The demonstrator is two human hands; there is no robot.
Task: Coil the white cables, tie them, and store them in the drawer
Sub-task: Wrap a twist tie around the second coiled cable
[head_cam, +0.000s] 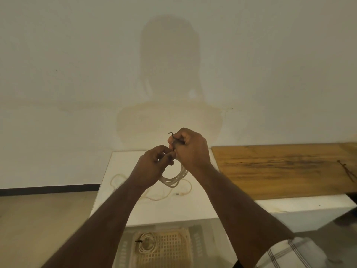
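Observation:
A coiled white cable (174, 179) hangs from both hands above the white cabinet top (195, 206). My right hand (190, 147) grips the top of the coil and pinches a dark twist tie (173, 140) whose end sticks up. My left hand (154, 163) pinches the tie and coil from the left. A second white cable (154, 198) lies loose on the cabinet top, its plug (178, 194) near the middle. Below, the open drawer (197, 242) holds a basket (170, 246) with one tied coil (147, 244) in it.
A wooden board (280, 169) lies on a white bench to the right, with more dark ties (347, 171) near its right end. A plain wall stands behind. The floor (44, 219) lies to the left of the cabinet.

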